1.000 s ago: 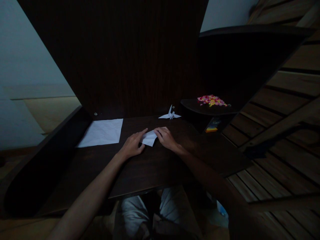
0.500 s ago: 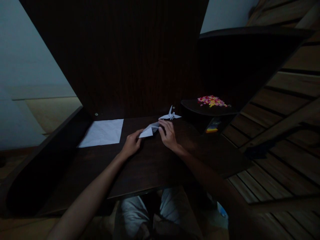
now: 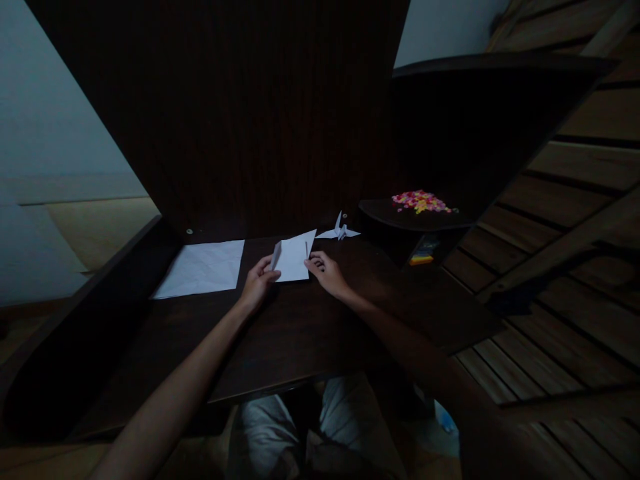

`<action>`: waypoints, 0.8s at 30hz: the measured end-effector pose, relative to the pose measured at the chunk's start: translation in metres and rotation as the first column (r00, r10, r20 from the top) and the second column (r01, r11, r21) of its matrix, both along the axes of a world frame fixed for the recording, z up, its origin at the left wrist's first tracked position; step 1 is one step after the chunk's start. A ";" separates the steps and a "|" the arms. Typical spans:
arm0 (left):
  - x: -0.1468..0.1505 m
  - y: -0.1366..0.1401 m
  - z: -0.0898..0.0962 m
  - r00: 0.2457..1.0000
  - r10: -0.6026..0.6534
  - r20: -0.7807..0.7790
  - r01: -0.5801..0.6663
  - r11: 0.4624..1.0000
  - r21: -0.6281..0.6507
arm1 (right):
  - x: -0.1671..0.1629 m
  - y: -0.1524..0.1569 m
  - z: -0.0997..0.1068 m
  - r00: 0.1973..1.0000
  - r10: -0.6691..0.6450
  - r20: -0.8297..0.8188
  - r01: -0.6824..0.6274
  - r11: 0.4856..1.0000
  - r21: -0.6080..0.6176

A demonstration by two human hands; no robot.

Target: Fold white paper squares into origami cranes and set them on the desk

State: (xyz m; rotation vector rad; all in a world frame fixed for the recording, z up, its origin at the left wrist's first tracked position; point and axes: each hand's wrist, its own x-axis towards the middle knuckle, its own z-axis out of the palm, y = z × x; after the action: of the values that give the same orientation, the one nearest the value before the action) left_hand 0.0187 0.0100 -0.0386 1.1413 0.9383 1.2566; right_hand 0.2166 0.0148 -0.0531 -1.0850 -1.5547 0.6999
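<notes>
A partly folded sheet of white paper [image 3: 293,259] is held above the dark desk, its broad face toward me and flaps angled up along both sides. My left hand [image 3: 259,281] grips its left edge, thumb in front and fingers behind. At the right edge, my right hand [image 3: 324,268] pinches the paper between thumb and curled fingers. Just beyond my right hand, a white origami crane [image 3: 340,231] stands on the desk with its wings spread. To the left, flat white paper [image 3: 203,267] lies on the desk.
The dark wooden desk [image 3: 280,347] has a tall back panel and a raised left side [image 3: 75,333]. On a small corner shelf [image 3: 380,212] at the right lies a pile of pink, red and yellow pieces [image 3: 423,201]. Slatted wood [image 3: 565,267] stands further right.
The folded paper has opened out from a narrow, collapsed shape into a wider, flatter face. My right hand has shifted slightly down and left, its fingers now curled at the paper's right edge.
</notes>
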 end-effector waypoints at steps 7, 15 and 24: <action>0.008 -0.006 0.002 0.986 -0.115 0.118 0.121 0.991 -0.051 | 0.002 0.005 0.001 0.949 0.098 -0.300 -0.134 0.986 -0.103; 0.006 -0.008 0.006 0.996 -0.030 0.084 0.041 0.990 -0.134 | 0.005 -0.001 0.008 0.944 0.141 -0.300 -0.199 0.965 -0.172; -0.004 0.001 0.001 0.991 0.050 -0.121 -0.054 0.998 -0.035 | 0.006 0.006 0.000 0.956 0.145 -0.256 -0.200 0.959 -0.204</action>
State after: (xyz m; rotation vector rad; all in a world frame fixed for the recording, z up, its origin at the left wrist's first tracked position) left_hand 0.0143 0.0110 -0.0372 1.1790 1.0830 1.2174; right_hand 0.2227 0.0203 -0.0533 -0.9943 -1.3952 1.1107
